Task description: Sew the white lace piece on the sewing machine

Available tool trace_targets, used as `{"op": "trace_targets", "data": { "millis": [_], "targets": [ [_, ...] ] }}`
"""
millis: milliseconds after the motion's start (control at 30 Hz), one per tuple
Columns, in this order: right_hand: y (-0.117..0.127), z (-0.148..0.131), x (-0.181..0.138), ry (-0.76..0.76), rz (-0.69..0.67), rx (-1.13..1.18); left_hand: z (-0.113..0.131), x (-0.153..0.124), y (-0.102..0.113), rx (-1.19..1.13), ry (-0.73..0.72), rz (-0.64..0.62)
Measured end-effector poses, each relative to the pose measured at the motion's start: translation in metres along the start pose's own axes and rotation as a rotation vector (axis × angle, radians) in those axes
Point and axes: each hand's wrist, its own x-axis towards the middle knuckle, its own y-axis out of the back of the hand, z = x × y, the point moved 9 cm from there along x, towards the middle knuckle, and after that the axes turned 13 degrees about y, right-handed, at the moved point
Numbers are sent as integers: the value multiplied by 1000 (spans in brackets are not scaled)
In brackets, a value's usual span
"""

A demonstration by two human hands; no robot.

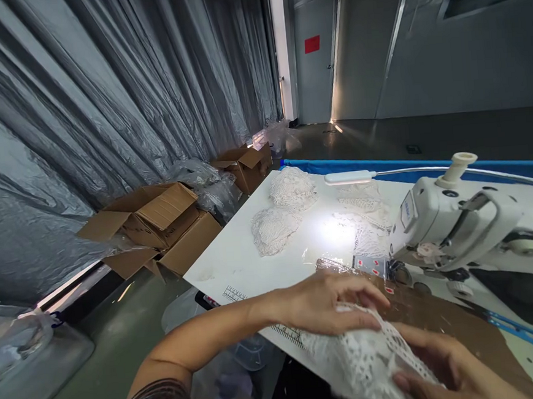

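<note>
My left hand lies palm down on a piece of white lace fabric at the near edge of the white sewing table, fingers pinching its top edge. My right hand grips the same lace from the lower right, thumb under it. The white sewing machine stands just beyond, its needle area to the right of my left hand's fingers. A brown sheet lies under the lace.
Several piles of white lace lie farther back on the table under a lamp. Open cardboard boxes and clear plastic bags sit on the floor at left, along a grey plastic curtain. A printed ruler marks the table's front edge.
</note>
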Motion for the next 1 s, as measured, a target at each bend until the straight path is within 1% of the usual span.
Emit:
{"op": "trace_targets", "data": {
  "millis": [33,100,133,200,267,300,333,400,500,567,633,700,733,800,867,933,1000],
  "targets": [
    [1,5,3,-45,-18,16,-10,4,8,42,35,31],
    [6,8,14,-63,-53,29,-34,13,30,216,111,108],
    [12,9,21,-54,-30,0,-48,17,45,344,169,159],
    [32,10,32,-26,77,-146,-77,19,89,574,317,331],
    [47,10,38,-11,149,-301,-103,11,132,709,481,497],
    [50,10,39,-12,153,-348,-116,4,147,734,559,540],
    [50,11,40,-16,144,-373,-128,-3,154,731,628,533],
    [52,11,39,-18,144,-400,-147,-19,151,699,716,457],
    [57,7,37,6,187,-465,-155,-45,133,700,783,480],
    [59,8,36,9,192,-504,-156,-59,120,699,827,490],
    [60,10,36,17,186,-535,-155,-68,112,707,875,490],
    [61,10,34,28,192,-581,-150,-70,113,749,904,508],
    [61,10,33,30,195,-608,-145,-69,115,787,896,533],
    [61,11,30,24,177,-647,-128,-58,118,872,799,590],
    [61,10,27,30,157,-646,-104,-38,112,910,590,594],
    [63,7,25,27,161,-624,-77,-13,95,869,335,540],
    [69,5,23,18,201,-609,-53,11,70,790,83,436]
  ]
}}
